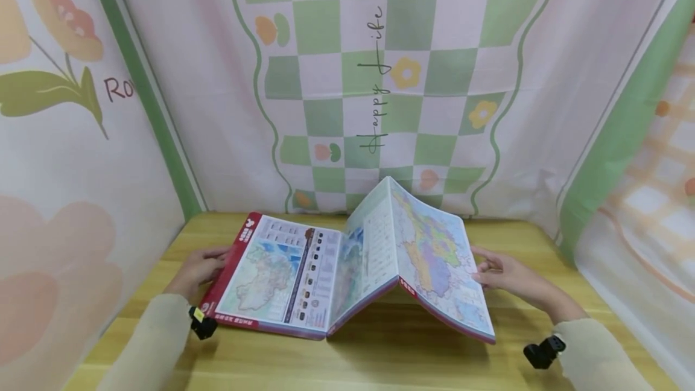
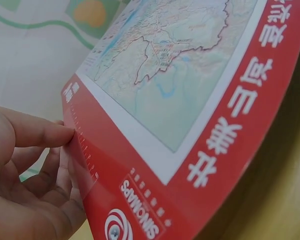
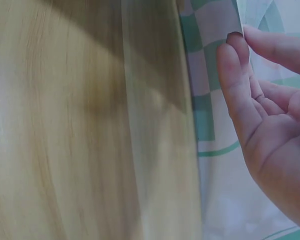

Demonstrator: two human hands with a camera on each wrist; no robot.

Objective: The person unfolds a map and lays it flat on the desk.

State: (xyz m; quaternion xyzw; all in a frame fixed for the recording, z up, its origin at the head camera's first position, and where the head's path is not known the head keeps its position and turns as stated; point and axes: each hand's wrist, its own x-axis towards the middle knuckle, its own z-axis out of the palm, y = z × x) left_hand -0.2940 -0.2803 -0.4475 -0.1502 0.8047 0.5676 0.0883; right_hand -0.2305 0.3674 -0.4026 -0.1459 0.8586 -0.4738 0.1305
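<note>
A folding map (image 1: 266, 279) with a red border lies across the wooden table, creased into panels. Its left panel lies nearly flat, while the two right-hand panels rise into a tent-like ridge. At the red left edge, my left hand (image 1: 196, 271) pinches the map; in the left wrist view the thumb (image 2: 55, 134) is on the border and the other fingers are curled behind it. My right hand (image 1: 507, 275) holds the far right edge between thumb and fingers. The right wrist view shows that hand (image 3: 275, 110) with its fingertips together, the map itself mostly out of sight.
The wooden table (image 1: 374, 361) runs under the map to a back edge. Behind it hangs a curtain (image 1: 320, 26) with green checks and lettering. Further printed cloth (image 1: 49, 155) closes in the left side, with more cloth (image 1: 641, 186) on the right.
</note>
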